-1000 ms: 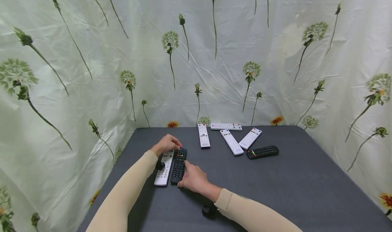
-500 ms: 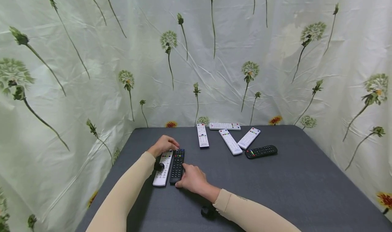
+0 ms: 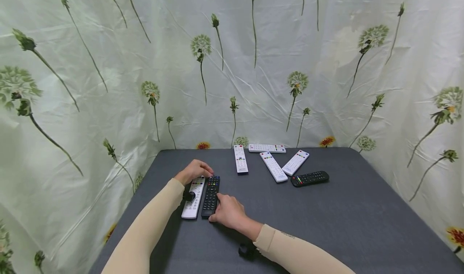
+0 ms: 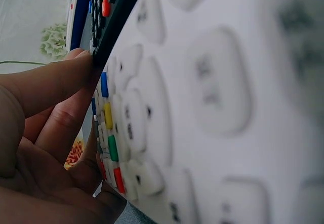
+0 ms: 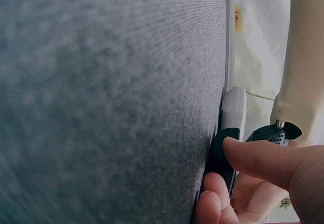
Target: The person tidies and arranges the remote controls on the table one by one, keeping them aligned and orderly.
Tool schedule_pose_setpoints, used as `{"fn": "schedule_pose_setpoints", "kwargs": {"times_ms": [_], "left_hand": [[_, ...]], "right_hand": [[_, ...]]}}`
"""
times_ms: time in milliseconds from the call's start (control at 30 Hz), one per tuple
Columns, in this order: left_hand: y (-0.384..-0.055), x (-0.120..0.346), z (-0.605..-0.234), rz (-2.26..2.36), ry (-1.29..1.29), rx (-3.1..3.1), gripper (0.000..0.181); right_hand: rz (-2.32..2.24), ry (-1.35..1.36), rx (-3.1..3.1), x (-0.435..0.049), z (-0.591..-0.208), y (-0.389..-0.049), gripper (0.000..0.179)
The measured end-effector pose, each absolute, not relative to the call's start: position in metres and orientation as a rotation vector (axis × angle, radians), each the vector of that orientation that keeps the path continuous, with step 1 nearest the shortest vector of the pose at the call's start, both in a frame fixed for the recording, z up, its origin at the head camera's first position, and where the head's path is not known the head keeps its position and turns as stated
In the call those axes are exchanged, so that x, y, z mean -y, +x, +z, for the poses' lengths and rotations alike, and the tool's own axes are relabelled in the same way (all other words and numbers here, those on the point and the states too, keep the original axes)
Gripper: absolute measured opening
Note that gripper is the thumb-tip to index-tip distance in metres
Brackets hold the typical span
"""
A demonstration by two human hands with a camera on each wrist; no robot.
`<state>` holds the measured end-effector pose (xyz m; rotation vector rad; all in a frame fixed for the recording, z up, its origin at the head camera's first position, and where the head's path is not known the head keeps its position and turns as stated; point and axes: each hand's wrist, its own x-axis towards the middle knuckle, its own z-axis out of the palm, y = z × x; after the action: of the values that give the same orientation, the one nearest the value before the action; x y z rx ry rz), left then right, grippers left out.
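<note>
A black remote control (image 3: pixel 210 199) lies lengthwise on the dark table, with a white remote control (image 3: pixel 193 203) close along its left side. My left hand (image 3: pixel 195 171) reaches over the white remote's far end, its fingertips pinching the far end of the black one. In the left wrist view the white remote (image 4: pixel 202 148) fills much of the frame and the thumb and fingers meet at the black remote's corner. My right hand (image 3: pixel 230 211) holds the black remote's near right part, thumb at its near end. The right wrist view shows thumb and curled fingers around the black remote's end (image 5: pixel 217 153).
Toward the back lie an upright white remote (image 3: pixel 241 159), a sideways white remote (image 3: pixel 267 148) and two slanted white remotes, one left (image 3: pixel 273 167) and one right (image 3: pixel 295 163). Another black remote (image 3: pixel 309 179) is right of centre. A flowered curtain (image 3: pixel 253 85) hangs behind the table (image 3: pixel 326 225).
The black remote has shifted very slightly left toward the white one, both hands moving with it. Over the last half second the hands have hardly moved.
</note>
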<state>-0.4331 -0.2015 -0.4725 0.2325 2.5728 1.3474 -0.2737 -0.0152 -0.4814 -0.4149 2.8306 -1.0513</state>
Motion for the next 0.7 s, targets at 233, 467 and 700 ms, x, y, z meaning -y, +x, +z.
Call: {"fn": "schedule_pose_setpoints", "kwargs": {"times_ms": [233,467,700], "left_hand": [[-0.4327,0.2019,-0.472,1.324,0.243,-2.566,0.012],[-0.4334,0.2027,-0.4737,1.344,0.261,-2.565,0.011],[-0.4327,0.2039,-0.4679,1.323,0.265,-2.56,0.015]], "right_hand": [[-1.086,-0.44,-2.805,0.0123,-0.4816,-0.2709,0.089],[-1.095,-0.449,-2.807,0.0116,-0.4815,-0.2689,0.088],[-1.113,-0.455,-2.778,0.0082,-0.4772,-0.2679,0.086]]}}
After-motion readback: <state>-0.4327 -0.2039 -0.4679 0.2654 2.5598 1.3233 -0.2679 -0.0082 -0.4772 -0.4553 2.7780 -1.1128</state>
